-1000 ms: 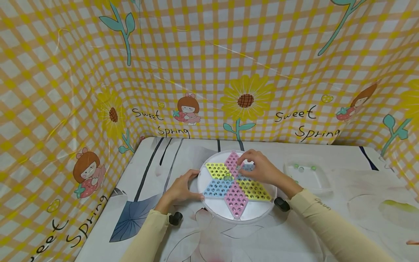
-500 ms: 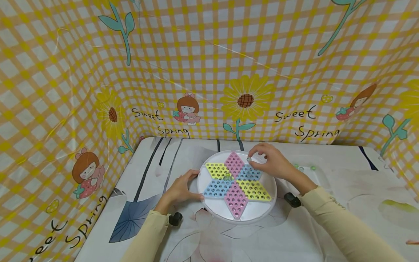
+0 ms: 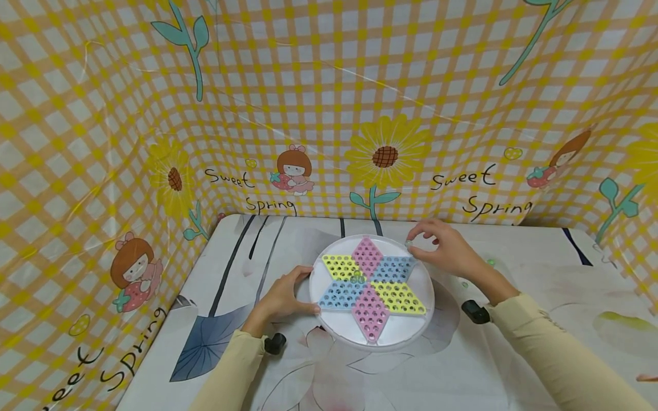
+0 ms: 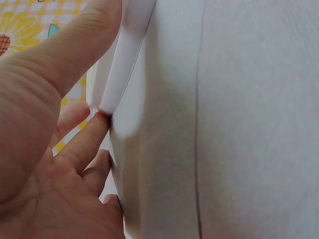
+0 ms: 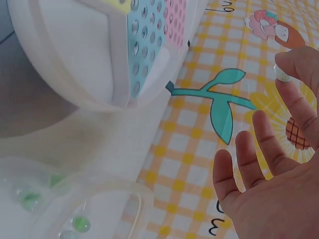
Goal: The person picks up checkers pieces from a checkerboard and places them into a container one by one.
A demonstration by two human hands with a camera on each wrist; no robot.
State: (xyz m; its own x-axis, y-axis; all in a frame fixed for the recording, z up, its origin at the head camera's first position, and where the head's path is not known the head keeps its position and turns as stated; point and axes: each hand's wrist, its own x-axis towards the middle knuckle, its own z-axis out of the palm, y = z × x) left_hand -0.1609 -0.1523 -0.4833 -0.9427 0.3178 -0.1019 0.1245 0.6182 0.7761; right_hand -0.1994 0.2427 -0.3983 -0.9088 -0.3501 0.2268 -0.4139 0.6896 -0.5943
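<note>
A round white Chinese checkers board with a pink, yellow and blue star of holes lies on the table. Several green-tinted marbles sit together near the star's centre. My left hand touches the board's left rim, thumb and fingers spread along it; the left wrist view shows the fingertips right at the white edge. Beyond the board's upper right edge, my right hand pinches a clear marble between thumb and index finger. Its other three fingers are held apart from the marble.
A clear plastic box with several green and clear marbles stands right of the board, partly hidden by the right arm in the head view. A checked cloth with sunflowers walls in the table's back and left side.
My right hand has moved from over the star to the right, past the board's upper right edge, with the marble pinched in it. The left hand has stayed at the rim.
</note>
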